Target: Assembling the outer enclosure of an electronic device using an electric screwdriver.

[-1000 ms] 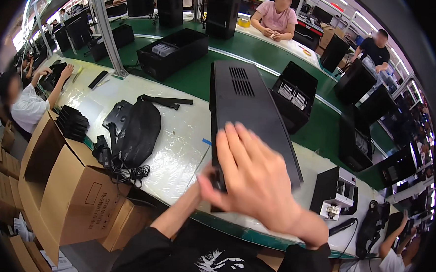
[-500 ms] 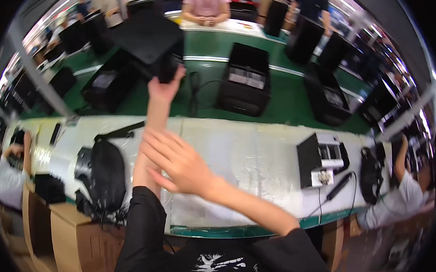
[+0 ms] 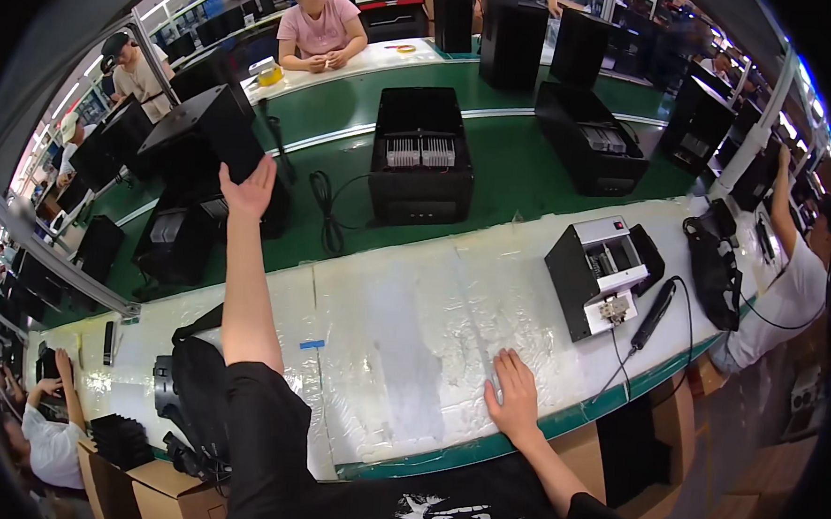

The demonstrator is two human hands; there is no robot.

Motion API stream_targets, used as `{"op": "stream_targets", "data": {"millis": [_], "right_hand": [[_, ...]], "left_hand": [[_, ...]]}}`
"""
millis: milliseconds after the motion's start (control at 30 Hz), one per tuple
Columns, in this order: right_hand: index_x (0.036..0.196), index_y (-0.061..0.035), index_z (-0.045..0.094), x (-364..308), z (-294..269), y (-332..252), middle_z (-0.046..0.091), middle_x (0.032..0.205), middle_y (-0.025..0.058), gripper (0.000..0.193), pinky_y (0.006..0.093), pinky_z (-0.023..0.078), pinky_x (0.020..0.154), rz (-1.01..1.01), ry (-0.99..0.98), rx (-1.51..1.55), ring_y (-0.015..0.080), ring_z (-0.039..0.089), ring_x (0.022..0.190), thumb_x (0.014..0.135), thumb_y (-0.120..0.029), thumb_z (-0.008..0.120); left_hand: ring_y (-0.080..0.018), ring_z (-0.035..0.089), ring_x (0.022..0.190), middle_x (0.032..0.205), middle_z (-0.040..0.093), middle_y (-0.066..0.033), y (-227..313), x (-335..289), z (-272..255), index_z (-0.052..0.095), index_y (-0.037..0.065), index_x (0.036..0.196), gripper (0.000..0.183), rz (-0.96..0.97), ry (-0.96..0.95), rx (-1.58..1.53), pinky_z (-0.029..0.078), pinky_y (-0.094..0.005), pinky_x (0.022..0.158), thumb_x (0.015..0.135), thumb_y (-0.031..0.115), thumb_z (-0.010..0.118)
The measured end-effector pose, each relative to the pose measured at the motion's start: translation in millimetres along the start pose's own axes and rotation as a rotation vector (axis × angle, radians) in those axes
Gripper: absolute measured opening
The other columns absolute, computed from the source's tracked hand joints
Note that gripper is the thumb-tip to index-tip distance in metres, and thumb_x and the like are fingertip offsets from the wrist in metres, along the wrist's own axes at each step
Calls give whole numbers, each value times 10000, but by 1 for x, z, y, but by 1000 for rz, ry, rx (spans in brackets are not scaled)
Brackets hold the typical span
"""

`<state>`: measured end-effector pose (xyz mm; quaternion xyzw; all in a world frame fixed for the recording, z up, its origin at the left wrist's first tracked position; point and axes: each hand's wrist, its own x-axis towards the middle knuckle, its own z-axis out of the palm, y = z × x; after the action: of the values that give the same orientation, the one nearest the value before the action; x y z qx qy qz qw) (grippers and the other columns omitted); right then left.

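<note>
At the far left, my left hand [image 3: 249,192] reaches out palm up, fingers and thumb spread, against the near face of a large black box-shaped case [image 3: 210,136]. The case sits over other black cases on the green belt; its contact with them is partly hidden. My right hand [image 3: 515,396] lies flat and empty on the plastic-covered white worktable [image 3: 401,353], near its front edge. Right of centre, an open black case [image 3: 421,180] with pale finned parts inside stands on the belt, a black cable [image 3: 324,208] coiled beside it.
A small black-and-silver machine [image 3: 598,274] and a corded black hand tool [image 3: 653,314] lie at the right. A black backpack [image 3: 200,389] lies left, by cardboard boxes [image 3: 173,496]. Posts rise on both sides. A person in pink [image 3: 322,29] sits across the belt; others work at both sides.
The black case has gone from being held up by my left hand to standing farther left. My right hand has moved from over my left forearm to the table. My view has turned.
</note>
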<state>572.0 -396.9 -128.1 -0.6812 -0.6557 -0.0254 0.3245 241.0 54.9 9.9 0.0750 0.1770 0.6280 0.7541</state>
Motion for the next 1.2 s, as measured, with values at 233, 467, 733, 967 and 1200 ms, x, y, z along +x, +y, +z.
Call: {"op": "stream_targets", "data": {"millis": [233, 467, 733, 967, 1200], "right_hand": [[1143, 58, 555, -1, 0, 0, 543, 1237, 201, 413, 440, 370, 992, 11, -6, 44, 366, 463, 1208, 768, -105, 616], [1147, 69, 552, -1, 2, 0, 538, 1248, 199, 406, 439, 366, 999, 4, -4, 71, 360, 460, 1215, 778, -91, 606], [1129, 46, 568, 5, 5, 3, 547, 1229, 200, 375, 429, 368, 997, 37, -16, 66, 359, 475, 1189, 775, -73, 602], [1095, 21, 580, 65, 37, -9, 546, 1212, 197, 324, 429, 366, 987, -11, 75, 152, 360, 483, 1149, 788, -82, 583], [1117, 10, 575, 72, 59, -10, 526, 1244, 189, 329, 438, 334, 1014, -10, 12, 94, 356, 447, 1190, 804, -90, 572]], "left_hand": [[-252, 571, 1112, 1227, 585, -113, 13, -48, -87, 517, 37, 1208, 429, -45, 225, 936, 450, -396, 956, 857, 283, 514], [-272, 661, 833, 1001, 669, -137, 42, -64, -146, 648, 19, 971, 299, -106, 503, 1713, 514, -410, 784, 784, 217, 526], [-356, 517, 1086, 1173, 588, -195, -86, -123, -155, 646, 33, 1064, 331, 670, 536, 2628, 424, -442, 923, 787, 163, 519], [-362, 503, 1095, 1185, 580, -193, -91, -131, -176, 616, 1, 1082, 335, 1188, 365, 2211, 406, -433, 951, 776, 61, 493], [-351, 496, 1115, 1197, 580, -176, -87, -134, -176, 623, 4, 1066, 324, 1128, 412, 2163, 396, -427, 965, 772, 68, 503]]}}
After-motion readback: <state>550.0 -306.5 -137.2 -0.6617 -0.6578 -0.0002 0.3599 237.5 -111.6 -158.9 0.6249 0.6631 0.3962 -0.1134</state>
